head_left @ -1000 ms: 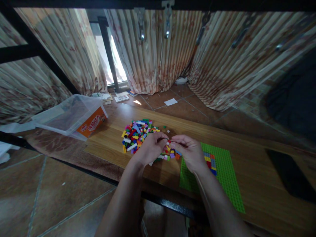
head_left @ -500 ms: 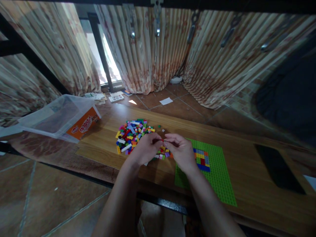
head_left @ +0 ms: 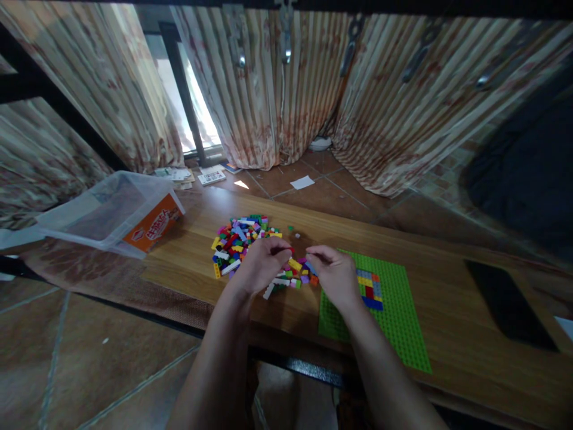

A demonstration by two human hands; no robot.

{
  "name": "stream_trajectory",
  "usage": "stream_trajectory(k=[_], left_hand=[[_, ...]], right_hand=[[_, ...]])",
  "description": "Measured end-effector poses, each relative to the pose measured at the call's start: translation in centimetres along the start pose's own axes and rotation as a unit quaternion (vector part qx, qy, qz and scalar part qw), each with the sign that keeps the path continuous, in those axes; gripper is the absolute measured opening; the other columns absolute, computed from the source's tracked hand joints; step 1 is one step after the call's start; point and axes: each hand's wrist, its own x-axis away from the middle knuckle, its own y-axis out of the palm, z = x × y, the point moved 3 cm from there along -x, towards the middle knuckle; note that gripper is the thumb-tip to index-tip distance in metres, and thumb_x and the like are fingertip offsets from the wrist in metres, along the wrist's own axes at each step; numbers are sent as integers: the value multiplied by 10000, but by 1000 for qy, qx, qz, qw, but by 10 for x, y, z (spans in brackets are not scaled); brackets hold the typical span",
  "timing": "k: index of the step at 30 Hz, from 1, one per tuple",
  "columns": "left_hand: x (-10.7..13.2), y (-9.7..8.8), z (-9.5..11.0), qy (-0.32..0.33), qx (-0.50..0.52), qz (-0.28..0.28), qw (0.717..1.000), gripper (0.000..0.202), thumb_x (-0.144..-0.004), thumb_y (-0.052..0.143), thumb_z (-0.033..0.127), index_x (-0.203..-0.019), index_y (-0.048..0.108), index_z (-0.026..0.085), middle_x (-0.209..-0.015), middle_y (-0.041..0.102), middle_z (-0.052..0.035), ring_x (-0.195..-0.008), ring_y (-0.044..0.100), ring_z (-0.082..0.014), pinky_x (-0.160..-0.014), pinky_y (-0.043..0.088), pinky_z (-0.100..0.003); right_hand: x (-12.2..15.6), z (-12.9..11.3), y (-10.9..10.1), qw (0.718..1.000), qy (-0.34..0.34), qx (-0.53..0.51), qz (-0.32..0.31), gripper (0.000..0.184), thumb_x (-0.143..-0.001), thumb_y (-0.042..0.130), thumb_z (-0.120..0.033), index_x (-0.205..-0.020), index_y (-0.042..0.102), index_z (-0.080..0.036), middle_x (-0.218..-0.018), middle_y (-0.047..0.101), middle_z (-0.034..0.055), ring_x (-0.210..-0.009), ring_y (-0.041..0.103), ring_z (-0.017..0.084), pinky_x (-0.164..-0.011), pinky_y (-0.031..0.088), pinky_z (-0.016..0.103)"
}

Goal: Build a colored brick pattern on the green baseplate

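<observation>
A wooden counter (head_left: 447,286) crosses the middle of the frame. At its left end lies a clear plastic bin (head_left: 107,209); right of centre, a green baseplate (head_left: 398,310). The brick pile (head_left: 242,239) sits at centre. Left hand (head_left: 259,266) and right hand (head_left: 336,278) hover over its near edge, fingers curled inward, apart from each other. Whether either pinches a brick cannot be told. A small brick patch (head_left: 370,289) sits on the baseplate.

Left hand (head_left: 262,266) over near edge of brick pile (head_left: 239,242), fingers curled. Right hand (head_left: 335,276) just right of pile, fingers curled. Green baseplate (head_left: 396,325) further right of pile.
</observation>
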Motion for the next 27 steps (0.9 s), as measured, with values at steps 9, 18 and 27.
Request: stream_trajectory(k=[9,18,27], left_hand=[[-3,2,-4,31,-145,18,989,142,-743,543,226,-705,655,147,-594,599,11,-569,544,-118,-535,399,-208],[-4,-2,-2,23,-199,11,980,197,-732,526,249,-710,687,138,-583,588,9,-572,509,-124,-532,376,-217],[-6,-6,-7,20,-142,-27,989,219,-702,579,320,-739,678,128,-605,598,5,-574,496,-121,-525,365,-217]], right_hand=[[5,-12,9,979,-105,156,-75,231,-862,504,-132,-927,710,-215,-954,734,56,-890,675,193,-835,507,334],[14,-20,25,979,-120,136,-96,339,-810,568,-94,-1123,648,-197,-1063,700,65,-998,638,204,-907,484,349],[16,-21,26,986,-98,109,-76,170,-847,616,-168,-987,696,-219,-936,714,35,-885,650,181,-812,481,308]])
